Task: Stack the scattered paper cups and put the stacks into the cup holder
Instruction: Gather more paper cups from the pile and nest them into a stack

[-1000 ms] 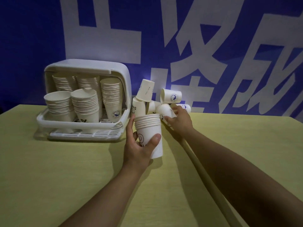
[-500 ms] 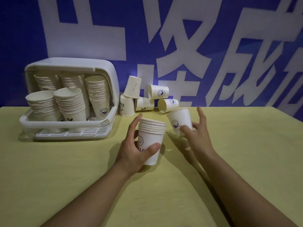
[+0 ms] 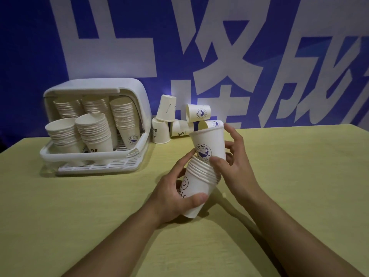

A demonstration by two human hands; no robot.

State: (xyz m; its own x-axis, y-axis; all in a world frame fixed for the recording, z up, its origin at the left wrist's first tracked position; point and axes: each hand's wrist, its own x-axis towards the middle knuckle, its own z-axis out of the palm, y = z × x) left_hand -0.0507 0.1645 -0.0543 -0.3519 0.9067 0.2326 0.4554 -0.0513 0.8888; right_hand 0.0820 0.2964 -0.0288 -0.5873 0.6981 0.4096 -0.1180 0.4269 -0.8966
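The left hand (image 3: pixel 173 198) is wrapped around a short stack of cups (image 3: pixel 197 186), held above the middle of the desk (image 3: pixel 79 216), mouth up, long axis leaning toward the right edge. The right hand (image 3: pixel 235 166) pinches a single whale-print cup (image 3: pixel 209 144) by its lower wall, upright, its base just entering the stack's top rim. Loose cups (image 3: pixel 179 120) lie jumbled at the desk's far edge. The cup holder (image 3: pixel 95 124), near the far left corner, already carries several stacks.
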